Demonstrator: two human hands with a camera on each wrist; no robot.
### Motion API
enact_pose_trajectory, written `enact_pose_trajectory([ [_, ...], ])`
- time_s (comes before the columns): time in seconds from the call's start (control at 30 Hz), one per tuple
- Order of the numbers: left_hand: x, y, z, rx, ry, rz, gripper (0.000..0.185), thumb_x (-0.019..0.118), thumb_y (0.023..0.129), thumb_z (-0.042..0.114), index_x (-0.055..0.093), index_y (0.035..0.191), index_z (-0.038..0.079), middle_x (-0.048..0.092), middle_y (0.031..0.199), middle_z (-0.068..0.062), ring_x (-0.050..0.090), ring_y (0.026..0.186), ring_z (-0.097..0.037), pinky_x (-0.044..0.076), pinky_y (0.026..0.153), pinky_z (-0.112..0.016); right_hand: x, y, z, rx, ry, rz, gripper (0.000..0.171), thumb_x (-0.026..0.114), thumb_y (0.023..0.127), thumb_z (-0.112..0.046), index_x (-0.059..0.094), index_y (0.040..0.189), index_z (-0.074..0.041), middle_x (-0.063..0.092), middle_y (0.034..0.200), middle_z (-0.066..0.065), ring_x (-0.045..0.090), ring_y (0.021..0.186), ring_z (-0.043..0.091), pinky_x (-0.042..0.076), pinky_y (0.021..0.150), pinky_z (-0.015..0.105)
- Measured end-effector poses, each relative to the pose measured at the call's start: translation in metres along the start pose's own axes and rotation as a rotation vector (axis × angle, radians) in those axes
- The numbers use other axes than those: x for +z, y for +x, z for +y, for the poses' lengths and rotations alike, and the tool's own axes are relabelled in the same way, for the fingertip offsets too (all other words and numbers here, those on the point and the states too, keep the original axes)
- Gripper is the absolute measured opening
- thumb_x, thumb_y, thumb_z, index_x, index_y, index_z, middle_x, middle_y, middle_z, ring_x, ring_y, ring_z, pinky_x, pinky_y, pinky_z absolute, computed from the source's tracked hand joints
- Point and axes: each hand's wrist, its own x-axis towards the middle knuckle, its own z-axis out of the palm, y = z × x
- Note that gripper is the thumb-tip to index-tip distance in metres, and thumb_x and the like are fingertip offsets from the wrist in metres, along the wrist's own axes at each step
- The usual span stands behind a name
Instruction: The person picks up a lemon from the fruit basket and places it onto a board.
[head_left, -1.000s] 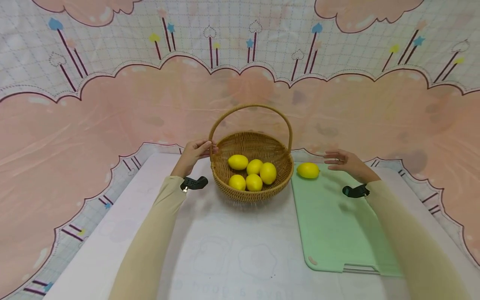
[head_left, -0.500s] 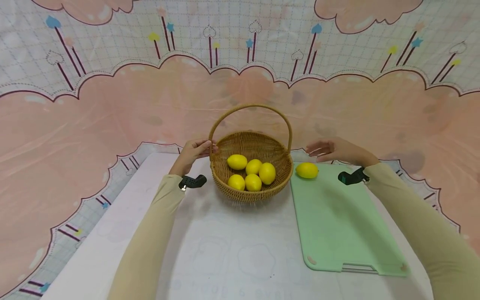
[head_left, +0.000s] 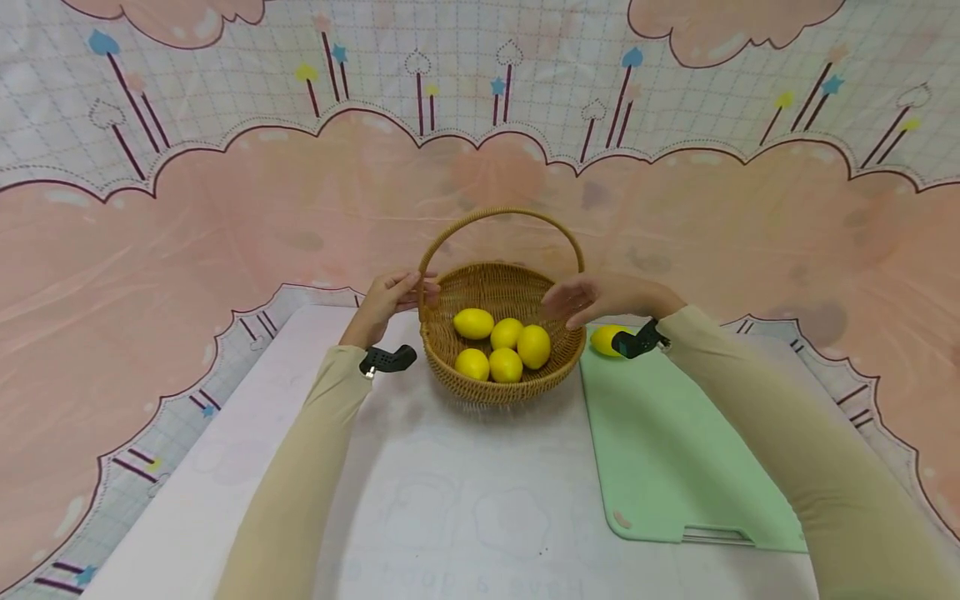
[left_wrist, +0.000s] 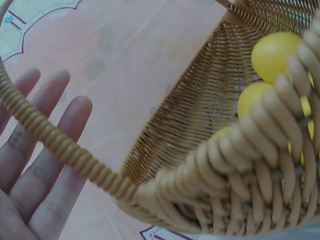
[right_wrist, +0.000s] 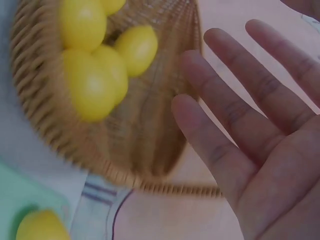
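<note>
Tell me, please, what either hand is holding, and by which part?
Nothing is gripped: left hand lies open against the basket handle's base; right hand hovers open.

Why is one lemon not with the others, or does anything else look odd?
One lemon lies alone on the green board, beside the basket that holds five. Nothing is spilled, tipped or damaged. The left hand touches the basket's rim; the right hand hovers open.

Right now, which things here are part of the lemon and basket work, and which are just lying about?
In play:
- wicker basket, left hand at its handle
- five lemons in the basket
- right hand open over the rim
- lone lemon on the green board

Lying about:
- patterned backdrop
- white table cover
</note>
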Motion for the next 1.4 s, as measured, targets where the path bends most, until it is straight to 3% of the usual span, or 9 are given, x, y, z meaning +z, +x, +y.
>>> enact_pose_trajectory([
  [0.17, 0.004, 0.002, 0.001, -0.011, -0.002, 0.009, 0.049, 0.042, 0.1, 0.032, 0.05, 0.128, -0.008, 0.07, 0.088, 0.014, 0.069, 0.091, -0.012, 0.053, 0.09, -0.027, 0.005, 0.029, -0.005, 0.001, 0.035, -0.009, 0.05, 0.065, 0.089, -0.015, 0.045, 0.134, -0.003, 0.047, 0.138, 0.017, 0.048, 0.127, 0.032, 0.044, 0.104, 0.037],
  [0.43, 0.01, 0.001, 0.01, -0.025, 0.004, 0.009, 0.047, 0.037, 0.102, 0.025, 0.046, 0.128, -0.013, 0.069, 0.084, 0.016, 0.067, 0.084, -0.003, 0.042, 0.103, -0.048, 0.023, 0.075, -0.002, -0.073, 0.103, -0.059, 0.047, 0.061, 0.09, -0.005, 0.044, 0.133, 0.004, 0.046, 0.136, 0.027, 0.047, 0.126, 0.037, 0.048, 0.1, 0.036],
  [0.6, 0.012, 0.0, 0.014, -0.025, -0.015, 0.026, 0.046, 0.041, 0.101, 0.025, 0.047, 0.127, -0.013, 0.07, 0.084, 0.015, 0.067, 0.084, -0.003, 0.043, 0.102, -0.047, 0.035, 0.097, 0.0, -0.066, 0.137, -0.096, 0.047, 0.058, 0.091, 0.0, 0.042, 0.134, 0.006, 0.046, 0.135, 0.028, 0.046, 0.127, 0.037, 0.047, 0.101, 0.037],
  [0.7, 0.01, 0.005, 0.008, -0.017, -0.029, 0.045, 0.046, 0.042, 0.101, 0.027, 0.048, 0.127, -0.011, 0.07, 0.084, 0.015, 0.067, 0.084, -0.003, 0.042, 0.103, -0.049, 0.042, 0.109, 0.004, -0.041, 0.166, -0.099, 0.047, 0.058, 0.09, 0.0, 0.042, 0.133, 0.008, 0.046, 0.136, 0.025, 0.047, 0.127, 0.036, 0.047, 0.101, 0.037],
  [0.93, 0.011, 0.005, 0.01, 0.001, -0.04, 0.047, 0.042, 0.045, 0.1, 0.025, 0.051, 0.122, -0.011, 0.071, 0.084, 0.011, 0.068, 0.083, -0.005, 0.038, 0.104, -0.053, 0.055, 0.127, 0.006, -0.008, 0.192, -0.136, 0.048, 0.058, 0.09, 0.002, 0.04, 0.134, 0.01, 0.044, 0.138, 0.028, 0.043, 0.13, 0.038, 0.047, 0.1, 0.036],
  [1.1, 0.011, 0.005, 0.008, 0.01, -0.034, 0.067, 0.03, 0.044, 0.1, 0.025, 0.059, 0.108, 0.0, 0.07, 0.08, 0.013, 0.068, 0.079, -0.003, 0.041, 0.102, -0.052, 0.061, 0.133, 0.006, 0.013, 0.181, -0.144, 0.048, 0.059, 0.089, 0.002, 0.042, 0.133, 0.01, 0.045, 0.137, 0.027, 0.046, 0.128, 0.035, 0.049, 0.098, 0.036],
  [1.4, 0.011, 0.005, 0.005, 0.037, -0.035, 0.079, 0.028, 0.045, 0.1, 0.027, 0.061, 0.101, 0.004, 0.07, 0.079, 0.011, 0.067, 0.079, -0.003, 0.051, 0.093, -0.039, 0.067, 0.138, 0.011, 0.056, 0.118, -0.166, 0.047, 0.061, 0.088, 0.001, 0.046, 0.132, 0.006, 0.046, 0.14, 0.021, 0.045, 0.13, 0.032, 0.044, 0.104, 0.034],
])
